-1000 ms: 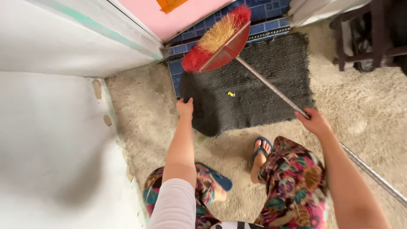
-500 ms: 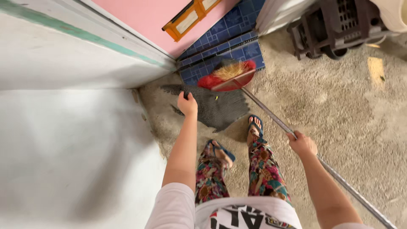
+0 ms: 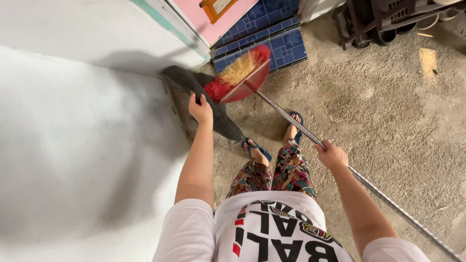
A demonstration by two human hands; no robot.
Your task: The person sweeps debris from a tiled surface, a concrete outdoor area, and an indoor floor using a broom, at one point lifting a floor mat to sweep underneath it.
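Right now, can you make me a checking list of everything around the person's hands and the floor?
Surface: rough sandy concrete floor, blue tiled step by the pink door.
Job's things: dark grey doormat lifted at one edge; red broom with metal handle raised above it.
Clutter: dark plastic crate or stool, top right.
Hands: left hand grips the mat; right hand grips the broom handle.
Cables: nothing seen.
Surroundings: white wall on the left; blue sandals on the feet.

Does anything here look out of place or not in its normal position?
Yes. The dark doormat is not flat on the floor: the left hand holds it lifted beside the white wall. The right hand grips the broom.
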